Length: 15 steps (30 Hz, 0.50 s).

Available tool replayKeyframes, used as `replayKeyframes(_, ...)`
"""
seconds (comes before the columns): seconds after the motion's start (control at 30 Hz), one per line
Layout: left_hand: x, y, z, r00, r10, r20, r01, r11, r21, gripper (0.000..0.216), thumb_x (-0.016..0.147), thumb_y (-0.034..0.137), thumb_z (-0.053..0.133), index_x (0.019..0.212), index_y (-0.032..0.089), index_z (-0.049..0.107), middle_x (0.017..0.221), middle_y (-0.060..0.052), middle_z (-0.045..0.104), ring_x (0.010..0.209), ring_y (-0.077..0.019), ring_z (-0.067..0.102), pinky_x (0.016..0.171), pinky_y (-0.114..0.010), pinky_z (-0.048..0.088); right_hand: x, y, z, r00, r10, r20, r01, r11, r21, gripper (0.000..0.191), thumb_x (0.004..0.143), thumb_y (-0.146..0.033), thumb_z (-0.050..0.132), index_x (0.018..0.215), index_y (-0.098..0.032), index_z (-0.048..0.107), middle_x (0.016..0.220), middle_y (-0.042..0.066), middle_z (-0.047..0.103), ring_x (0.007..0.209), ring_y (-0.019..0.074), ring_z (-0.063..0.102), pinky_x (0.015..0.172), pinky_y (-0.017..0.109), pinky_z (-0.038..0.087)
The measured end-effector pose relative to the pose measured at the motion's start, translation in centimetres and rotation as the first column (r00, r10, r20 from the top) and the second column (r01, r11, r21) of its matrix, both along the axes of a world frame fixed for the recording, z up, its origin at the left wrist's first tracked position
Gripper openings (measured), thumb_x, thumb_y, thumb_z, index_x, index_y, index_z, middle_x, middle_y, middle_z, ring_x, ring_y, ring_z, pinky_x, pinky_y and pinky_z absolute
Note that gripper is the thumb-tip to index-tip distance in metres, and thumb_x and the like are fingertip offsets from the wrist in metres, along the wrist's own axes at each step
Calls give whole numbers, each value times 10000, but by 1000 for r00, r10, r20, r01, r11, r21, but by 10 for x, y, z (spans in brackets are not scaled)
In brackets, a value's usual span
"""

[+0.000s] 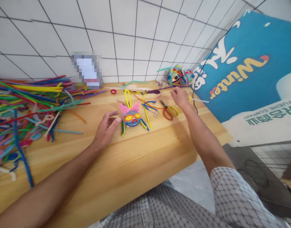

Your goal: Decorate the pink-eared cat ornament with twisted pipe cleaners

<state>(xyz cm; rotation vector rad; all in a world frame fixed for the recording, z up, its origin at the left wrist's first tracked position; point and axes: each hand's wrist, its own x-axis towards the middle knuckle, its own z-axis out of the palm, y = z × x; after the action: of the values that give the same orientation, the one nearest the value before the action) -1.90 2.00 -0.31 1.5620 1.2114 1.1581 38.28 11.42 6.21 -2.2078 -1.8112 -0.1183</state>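
My left hand (106, 128) rests on the wooden table (126, 164), fingers loosely curled and apart, its thumb almost touching a pipe-cleaner cat face (131, 116) with pink ears, yellow eyes and a yellow loop on top. My right hand (180, 97) reaches over the far right part of the table, fingers bent downward, and I cannot tell whether it pinches something small. Just left of it lie orange-and-yellow scissors (168, 110) and loose blue, yellow and orange pipe cleaners (147, 107).
A big heap of coloured pipe cleaners (24, 104) covers the table's left side. Finished pipe-cleaner figures (180, 76) stand at the far right corner by the tiled wall. A small red cap (113, 91) lies at the back. A blue "Winter" banner (242, 82) leans on the right.
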Motion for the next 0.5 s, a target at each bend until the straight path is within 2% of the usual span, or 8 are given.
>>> replayKeyframes(0.2,0,2,-2,1000,-17,18,17,1000,8,463,928,568,662,1248,234,643,1333,-106,689,1062,-247,689,1004,-454,526,-7,3,-13,990,138,12,-134,975,-180,311,913,-146,523,1065,-154,794,1143,118,799,1058,266,679,932,338,489)
replayKeyframes(0.33,1,2,-2,1000,-28,12,28,1000,11,437,925,544,676,1231,232,666,1287,-108,705,1049,-252,677,983,-433,514,-9,2,-15,975,221,-1,-213,940,-265,287,869,-139,594,1064,-145,804,1080,95,814,965,225,692,870,285,476)
replayKeyframes(0.5,3,1,0,999,-45,17,45,999,-24,470,890,557,702,1217,221,674,1077,-61,736,1019,-266,683,913,-415,527,-7,2,-9,959,284,-6,-271,909,-318,332,867,-129,591,1129,-154,794,1028,64,821,904,193,700,801,251,467)
